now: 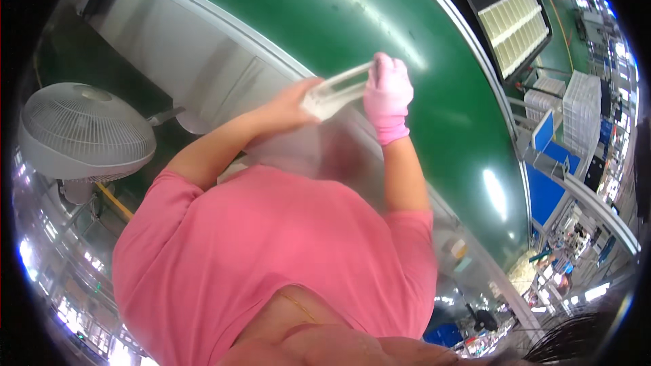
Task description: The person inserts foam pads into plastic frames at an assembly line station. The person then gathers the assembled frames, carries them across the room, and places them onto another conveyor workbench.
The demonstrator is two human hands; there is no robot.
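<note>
A white plastic frame-like part (324,104) with a long opening through its middle is held up between my two hands, above the near edge of the green worktop. My bare left hand (290,106) closes on its left end; the fingertips are hidden behind the part. At the right end, my right hand (389,92), in a pink glove, is bent around the part's tip. The part slants upward from left to right.
The green worktop (447,139) stretches beyond my hands. A grey pedestal fan (88,129) stands at the left. Cream divided trays (513,27) lie on a black surface at the upper right. White stacked crates (582,112) stand farther right, by blue panels (544,192).
</note>
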